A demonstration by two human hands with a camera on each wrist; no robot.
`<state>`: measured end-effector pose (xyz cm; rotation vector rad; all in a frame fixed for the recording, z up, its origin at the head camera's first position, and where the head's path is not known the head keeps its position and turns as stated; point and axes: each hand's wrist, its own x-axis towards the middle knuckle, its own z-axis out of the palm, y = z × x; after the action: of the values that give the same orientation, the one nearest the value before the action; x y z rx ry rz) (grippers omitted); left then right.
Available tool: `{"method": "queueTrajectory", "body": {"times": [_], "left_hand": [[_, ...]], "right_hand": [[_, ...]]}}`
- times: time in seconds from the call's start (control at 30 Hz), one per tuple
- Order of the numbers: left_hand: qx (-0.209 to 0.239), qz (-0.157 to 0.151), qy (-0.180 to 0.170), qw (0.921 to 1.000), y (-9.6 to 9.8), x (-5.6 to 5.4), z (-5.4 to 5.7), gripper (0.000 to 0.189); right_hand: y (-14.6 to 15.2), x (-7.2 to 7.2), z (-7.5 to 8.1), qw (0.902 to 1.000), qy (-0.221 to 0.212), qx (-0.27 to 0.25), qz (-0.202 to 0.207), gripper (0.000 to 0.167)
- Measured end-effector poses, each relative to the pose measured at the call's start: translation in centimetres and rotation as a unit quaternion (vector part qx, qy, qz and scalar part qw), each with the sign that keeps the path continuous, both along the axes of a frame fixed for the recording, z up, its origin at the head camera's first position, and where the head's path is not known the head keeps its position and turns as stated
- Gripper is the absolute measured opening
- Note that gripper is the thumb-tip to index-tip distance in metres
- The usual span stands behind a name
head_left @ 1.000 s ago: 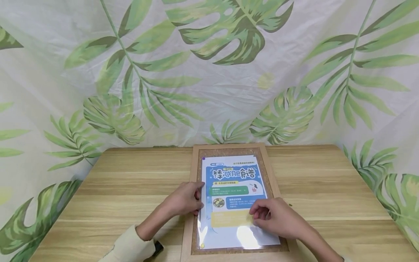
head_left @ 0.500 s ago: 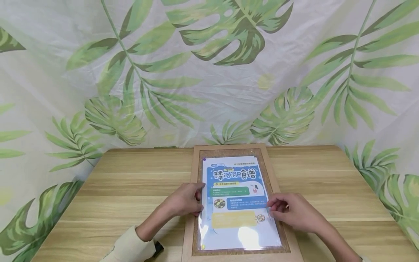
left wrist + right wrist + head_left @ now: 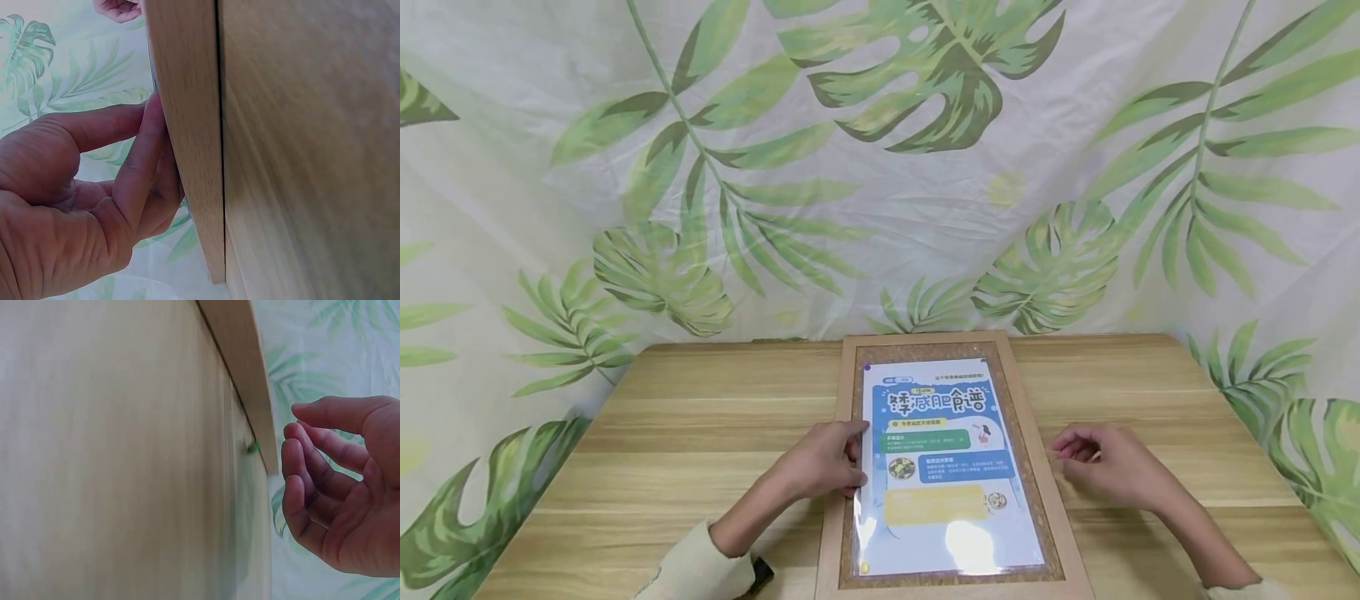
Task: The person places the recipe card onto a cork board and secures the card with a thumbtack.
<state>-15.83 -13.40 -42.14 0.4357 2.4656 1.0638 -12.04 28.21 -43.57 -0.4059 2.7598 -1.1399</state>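
Observation:
A laminated poster [image 3: 940, 550] with blue, green and yellow blocks lies on a wood-framed cork board [image 3: 925, 347] in the head view. Against its left edge, my left hand [image 3: 823, 458] rests its thumb and fingertips; the left wrist view shows them touching the board beside the frame. Beyond the right frame strip, my right hand [image 3: 1116, 471] hovers with loosely curled fingers and nothing between them. A small green pushpin [image 3: 252, 447] is on the table near the frame in the right wrist view. Purple [image 3: 867, 367] and yellow pins [image 3: 865, 568] mark the poster's left corners.
The board lies on a wood-grain table [image 3: 722, 392], its far end close to a leaf-print curtain [image 3: 775, 167]. A small black object [image 3: 762, 575] sits beside the left sleeve [image 3: 700, 567]. A dark pin [image 3: 983, 361] shows at the poster's top right corner.
My right hand has moved right, off the poster and past the frame to above the table. The left hand stays at the poster's left edge.

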Motion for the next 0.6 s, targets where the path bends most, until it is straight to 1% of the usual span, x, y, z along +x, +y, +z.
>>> {"method": "queueTrajectory", "body": {"times": [0.13, 0.27, 0.37, 0.5, 0.6], "left_hand": [[0.003, 0.001, -0.002, 1.0000, 0.0, 0.0, 0.0, 0.080], [0.003, 0.003, -0.002, 1.0000, 0.0, 0.1, 0.0, 0.080], [0.002, 0.002, -0.001, 1.0000, 0.0, 0.1, 0.0, 0.079], [0.003, 0.000, -0.001, 1.0000, 0.0, 0.1, 0.1, 0.079], [0.001, -0.001, 0.000, 1.0000, 0.0, 0.0, 0.1, 0.079]], "right_hand": [[1.0, -0.5, -0.3, 0.9999, 0.003, 0.011, -0.010, 0.011], [1.8, -0.9, -0.7, 0.9999, 0.004, 0.013, 0.005, 0.011], [2.3, -1.2, -1.0, 0.9992, 0.006, 0.012, 0.037, 0.012], [2.9, -1.6, -1.2, 0.9958, 0.002, 0.010, 0.092, 0.014], [3.3, -2.0, -1.1, 0.9930, -0.010, 0.011, 0.117, 0.015]]}}
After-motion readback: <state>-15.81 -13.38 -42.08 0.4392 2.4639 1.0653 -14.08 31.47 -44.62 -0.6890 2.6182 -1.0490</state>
